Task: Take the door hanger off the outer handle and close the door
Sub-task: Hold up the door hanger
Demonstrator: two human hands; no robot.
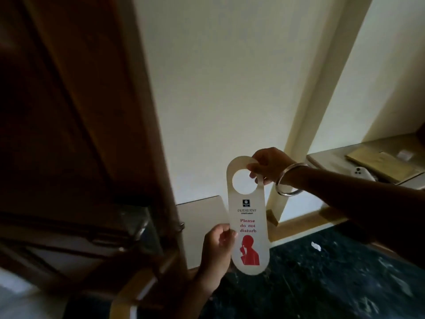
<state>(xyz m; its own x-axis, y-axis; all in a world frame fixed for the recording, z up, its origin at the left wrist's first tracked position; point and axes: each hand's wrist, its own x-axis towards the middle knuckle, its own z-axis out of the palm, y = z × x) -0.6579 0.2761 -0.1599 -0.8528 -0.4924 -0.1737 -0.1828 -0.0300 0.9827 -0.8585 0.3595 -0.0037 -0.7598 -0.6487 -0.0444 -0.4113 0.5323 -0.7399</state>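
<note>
1. Your right hand (pixel 270 165) pinches the top loop of the door hanger (pixel 247 215), fingers closed on the rim beside its round hole.
2. Your left hand (pixel 218 246) pinches the hanger's left edge lower down, beside the red lettering.
3. The hanger hangs upright in the air between both hands, off any handle (it reads "Please do not disturb" over a red figure), in front of the pale wall (pixel 218 88).
4. The dark wooden door (pixel 69 111) stands to the left.
5. A metal bangle (pixel 288 179) circles your right wrist.
</note>
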